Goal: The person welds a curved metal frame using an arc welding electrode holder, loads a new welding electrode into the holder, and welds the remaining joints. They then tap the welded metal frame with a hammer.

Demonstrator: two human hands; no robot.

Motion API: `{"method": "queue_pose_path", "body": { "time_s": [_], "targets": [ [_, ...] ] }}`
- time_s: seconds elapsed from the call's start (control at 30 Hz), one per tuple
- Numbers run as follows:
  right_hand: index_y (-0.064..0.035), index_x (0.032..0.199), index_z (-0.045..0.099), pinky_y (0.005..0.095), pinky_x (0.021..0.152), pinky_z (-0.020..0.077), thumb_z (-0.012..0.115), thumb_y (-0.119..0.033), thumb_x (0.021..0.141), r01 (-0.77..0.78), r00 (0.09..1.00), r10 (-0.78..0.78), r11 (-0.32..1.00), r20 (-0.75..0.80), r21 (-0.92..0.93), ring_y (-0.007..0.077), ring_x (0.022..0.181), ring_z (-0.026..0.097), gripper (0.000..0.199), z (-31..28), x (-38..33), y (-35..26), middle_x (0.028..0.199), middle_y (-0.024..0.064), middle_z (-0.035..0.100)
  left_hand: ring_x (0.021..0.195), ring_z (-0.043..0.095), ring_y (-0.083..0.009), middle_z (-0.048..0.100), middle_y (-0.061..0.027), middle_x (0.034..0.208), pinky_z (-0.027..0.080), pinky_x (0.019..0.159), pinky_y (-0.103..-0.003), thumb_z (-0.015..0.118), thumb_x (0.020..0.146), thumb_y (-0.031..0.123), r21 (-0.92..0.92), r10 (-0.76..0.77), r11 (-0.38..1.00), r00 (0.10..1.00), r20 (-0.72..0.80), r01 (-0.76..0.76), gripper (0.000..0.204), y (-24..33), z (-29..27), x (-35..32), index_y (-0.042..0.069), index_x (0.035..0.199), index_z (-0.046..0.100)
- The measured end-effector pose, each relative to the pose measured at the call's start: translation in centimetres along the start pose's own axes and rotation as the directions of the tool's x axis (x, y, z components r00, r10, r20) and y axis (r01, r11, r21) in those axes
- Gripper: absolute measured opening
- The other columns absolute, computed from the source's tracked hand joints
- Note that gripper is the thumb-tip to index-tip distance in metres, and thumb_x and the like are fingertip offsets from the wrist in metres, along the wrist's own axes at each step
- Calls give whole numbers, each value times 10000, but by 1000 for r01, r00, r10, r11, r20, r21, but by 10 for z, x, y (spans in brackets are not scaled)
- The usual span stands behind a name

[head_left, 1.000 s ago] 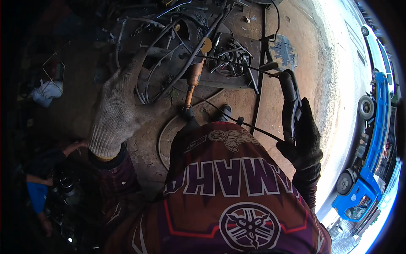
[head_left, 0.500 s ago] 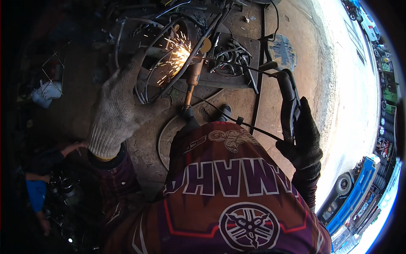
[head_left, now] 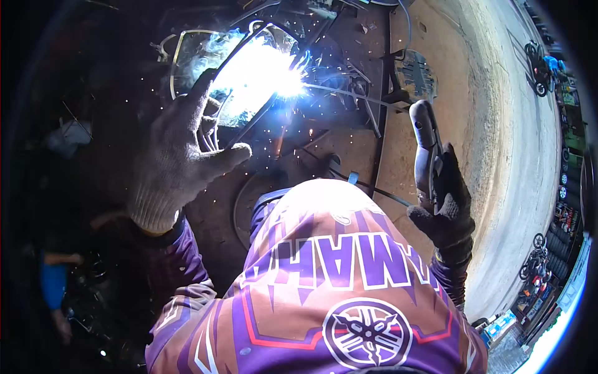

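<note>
The left side lies in deep shadow, little readable there. The left hand (head_left: 177, 159), in a knitted light glove, is spread with fingers released, raised before the white arc glare (head_left: 265, 71) that washes out the bent steel rods (head_left: 249, 124). The right hand (head_left: 445, 202), in a dark glove, clenches the electrode holder (head_left: 425, 146), whose thin rod (head_left: 349, 93) reaches the glare.

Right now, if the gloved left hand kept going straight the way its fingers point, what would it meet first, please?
Most likely the curved metal rods just beyond the fingertips of the left hand, short of the bright welding arc. Depth is hard to judge from above, so the hand might pass over them.
</note>
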State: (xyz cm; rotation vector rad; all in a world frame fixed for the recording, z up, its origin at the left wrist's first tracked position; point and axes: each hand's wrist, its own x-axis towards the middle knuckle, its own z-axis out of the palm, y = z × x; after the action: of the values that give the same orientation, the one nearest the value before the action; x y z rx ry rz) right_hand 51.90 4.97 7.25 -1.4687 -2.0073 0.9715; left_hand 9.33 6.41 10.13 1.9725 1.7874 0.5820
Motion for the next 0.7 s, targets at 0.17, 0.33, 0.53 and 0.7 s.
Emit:
{"method": "queue_pose_path", "body": {
  "time_s": [0.17, 0.33, 0.53, 0.7],
  "targets": [
    [13, 1539, 274, 362, 1012, 487, 888, -89, 624, 8, 1000, -7, 989, 7, -148, 261, 1243, 576, 1107, -5, 4, -14, 1365, 169, 564, 1040, 648, -273, 640, -158, 1156, 531, 879, -382, 833, 756, 318, 117, 121, 986, 992, -26, -117, 843, 7, -3, 0, 41, 1458, 456],
    [-13, 1543, 286, 392, 1083, 425, 848, -59, 529, -33, 999, 31, 992, -21, -118, 295, 1340, 500, 1160, 0, -2, -2, 1470, 195, 479, 1092, 650, -297, 647, -197, 1207, 535, 908, -405, 825, 741, 196, 74, 48, 996, 999, 10, -49, 778, 11, -3, 6, 28, 1420, 486],
    [-24, 1556, 267, 368, 1013, 489, 863, -55, 607, -27, 999, 30, 995, 33, -95, 264, 1256, 573, 1121, -1, 3, -15, 1365, 170, 577, 1077, 651, -328, 653, -210, 1161, 542, 898, -431, 843, 709, 225, -77, -189, 977, 977, 102, 197, 849, 27, -10, 7, 26, 1441, 460],
    [-28, 1558, 265, 379, 1010, 491, 890, -120, 606, -94, 996, 95, 987, -1, -133, 267, 1249, 581, 1142, 3, 1, -14, 1359, 176, 582, 1071, 648, -326, 644, -210, 1148, 537, 900, -424, 876, 646, 293, -79, -42, 996, 999, 28, 44, 969, 5, 5, 11, 28, 1466, 433]
  ]
}}
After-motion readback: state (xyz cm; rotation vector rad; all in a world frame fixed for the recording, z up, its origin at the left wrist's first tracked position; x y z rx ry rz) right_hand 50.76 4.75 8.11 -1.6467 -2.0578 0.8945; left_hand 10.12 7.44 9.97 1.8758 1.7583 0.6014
